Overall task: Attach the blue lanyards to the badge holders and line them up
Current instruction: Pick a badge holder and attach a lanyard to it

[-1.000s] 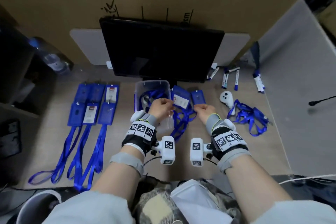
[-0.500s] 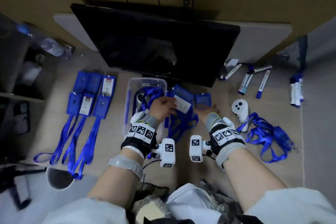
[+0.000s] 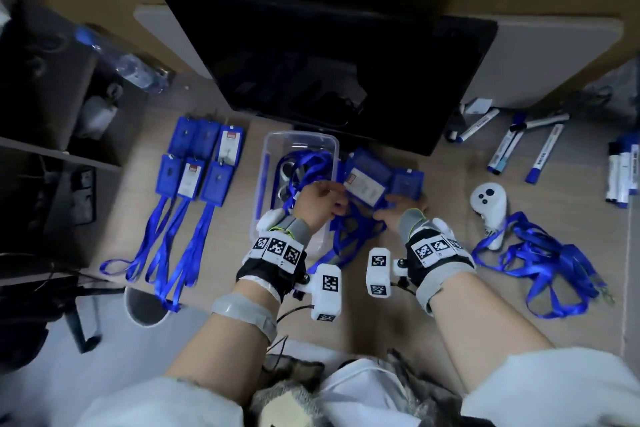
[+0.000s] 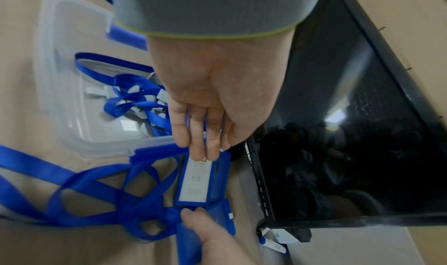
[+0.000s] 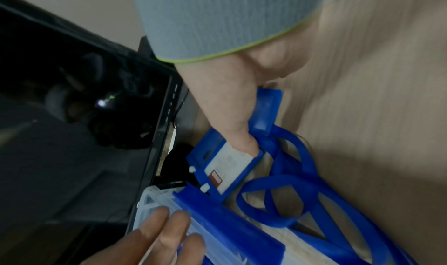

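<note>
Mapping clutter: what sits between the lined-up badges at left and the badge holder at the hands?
A clear plastic box with loose blue lanyards inside, left of the badge holder; the head view shows it.

Wood-grain desk (image 3: 433, 315). Clear box (image 3: 264, 163) sits mid-desk, with the monitor (image 3: 325, 73) just behind it. Left of box: six badges (image 3: 202, 163) in two rows, their lanyards (image 3: 166, 246) trailing to the near edge. Against the box's right side: loose holders (image 3: 407, 180) over a lanyard tangle (image 3: 349, 239). Further right: white controller (image 3: 490, 204) touching a lanyard heap (image 3: 550, 260). Right-rear of box: markers (image 3: 512, 146).
</note>
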Demonstrator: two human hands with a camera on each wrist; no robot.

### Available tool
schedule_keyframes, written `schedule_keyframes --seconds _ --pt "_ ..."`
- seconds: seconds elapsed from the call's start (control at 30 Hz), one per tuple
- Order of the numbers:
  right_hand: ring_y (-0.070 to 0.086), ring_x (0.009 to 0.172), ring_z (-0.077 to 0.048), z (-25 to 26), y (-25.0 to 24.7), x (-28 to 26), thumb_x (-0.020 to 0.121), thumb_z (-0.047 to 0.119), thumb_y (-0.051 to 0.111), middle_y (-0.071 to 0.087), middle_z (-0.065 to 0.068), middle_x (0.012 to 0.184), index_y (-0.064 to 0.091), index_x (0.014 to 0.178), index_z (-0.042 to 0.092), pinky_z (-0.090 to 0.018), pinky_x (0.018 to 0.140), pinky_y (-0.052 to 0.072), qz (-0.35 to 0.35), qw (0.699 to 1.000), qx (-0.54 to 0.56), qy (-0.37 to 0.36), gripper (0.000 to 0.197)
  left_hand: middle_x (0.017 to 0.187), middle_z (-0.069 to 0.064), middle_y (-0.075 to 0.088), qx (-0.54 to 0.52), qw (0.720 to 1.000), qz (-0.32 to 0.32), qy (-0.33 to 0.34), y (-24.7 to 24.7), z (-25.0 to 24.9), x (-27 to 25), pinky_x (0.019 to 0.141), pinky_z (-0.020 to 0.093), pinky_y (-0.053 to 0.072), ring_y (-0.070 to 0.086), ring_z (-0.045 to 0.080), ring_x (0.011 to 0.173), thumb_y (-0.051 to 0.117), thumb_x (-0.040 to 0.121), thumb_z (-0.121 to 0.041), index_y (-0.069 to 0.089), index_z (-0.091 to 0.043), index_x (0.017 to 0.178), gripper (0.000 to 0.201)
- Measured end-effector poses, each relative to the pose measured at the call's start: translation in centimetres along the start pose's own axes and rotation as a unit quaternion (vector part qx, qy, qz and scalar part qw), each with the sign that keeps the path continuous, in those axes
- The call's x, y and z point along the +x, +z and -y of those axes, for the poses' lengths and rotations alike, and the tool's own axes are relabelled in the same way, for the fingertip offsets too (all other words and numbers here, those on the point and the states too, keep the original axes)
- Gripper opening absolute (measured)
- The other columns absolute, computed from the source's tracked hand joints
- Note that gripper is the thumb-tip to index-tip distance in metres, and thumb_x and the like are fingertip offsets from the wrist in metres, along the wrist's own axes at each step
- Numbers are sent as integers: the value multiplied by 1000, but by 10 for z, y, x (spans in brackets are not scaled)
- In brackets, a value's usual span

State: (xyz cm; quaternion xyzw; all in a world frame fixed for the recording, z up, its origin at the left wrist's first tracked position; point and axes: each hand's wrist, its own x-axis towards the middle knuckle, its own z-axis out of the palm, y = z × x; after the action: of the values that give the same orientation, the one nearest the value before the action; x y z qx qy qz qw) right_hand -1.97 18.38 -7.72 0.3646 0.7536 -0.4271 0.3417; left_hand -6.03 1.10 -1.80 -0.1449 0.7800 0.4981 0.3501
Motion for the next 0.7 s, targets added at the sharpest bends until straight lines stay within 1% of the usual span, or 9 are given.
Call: schedule_keyframes --seconds 0.1,0.2,0.27,0.33,0.4,0.47,0.53,0.6,0.7 --pt "45 130 -28 -13 18 -2 94 28 54 50 -9 141 55 133 14 -34 106 37 -23 999 -25 11 41 91 18 70 8 1000 -2 -15 -7 17 -11 74 42 54 62 22 68 44 96 -3 62 -15 90 23" --pt "61 96 -26 -26 28 -2 90 4 53 66 -15 110 72 104 18 -19 72 50 -86 987 131 -28 27 91 18 69 1 1000 -3 -4 -10 24 -19 66 33 51 60 18 63 44 96 -3 62 -14 88 23" --pt "56 74 -25 -21 19 -15 84 -11 52 64 -13 83 73 78 13 -10 49 42 -135 966 217 -48 32 87 16 68 5 1000 0 7 -8 20 -21 60 28 48 59 18 65 46 95 -6 63 -10 93 18" --pt "46 60 -17 -10 6 -38 79 -16 62 55 -6 72 63 80 6 -6 42 35 -83 966 229 -88 22 81 11 63 -28 999 21 21 -1 11 -25 56 25 46 57 21 69 49 97 -11 59 -6 104 14" --pt "40 54 -9 0 -4 -63 71 -14 72 45 -1 62 52 72 11 -8 42 34 -35 973 187 -133 32 93 9 64 -55 997 30 46 5 2 -29 71 35 51 60 25 82 57 97 -24 57 -9 118 26" --pt "43 47 -4 4 -9 -82 69 -15 74 42 1 60 47 72 12 -10 40 36 -14 970 172 -170 39 110 9 67 -43 993 23 103 7 -5 -35 87 37 51 63 23 99 62 94 -34 57 -15 122 34" --pt "51 46 0 7 -8 -98 70 -18 72 48 -1 65 48 86 8 -11 40 41 6 964 186 -188 39 107 14 70 -24 988 11 152 2 -7 -42 81 35 51 66 27 98 65 91 -34 64 -21 113 25" --pt "59 58 -6 10 -4 -109 71 -13 75 55 -5 74 51 93 9 -12 45 46 20 962 194 -194 39 97 23 72 -5 985 -2 175 -8 -5 -49 75 44 55 68 39 90 68 84 -40 68 -25 102 24" --pt "59 71 -13 20 8 -122 73 1 80 61 -8 85 59 98 11 -10 53 46 -28 949 219 -227 34 92 25 72 -2 982 0 188 -30 2 -65 77 50 59 69 41 87 73 83 -33 69 -20 101 22"
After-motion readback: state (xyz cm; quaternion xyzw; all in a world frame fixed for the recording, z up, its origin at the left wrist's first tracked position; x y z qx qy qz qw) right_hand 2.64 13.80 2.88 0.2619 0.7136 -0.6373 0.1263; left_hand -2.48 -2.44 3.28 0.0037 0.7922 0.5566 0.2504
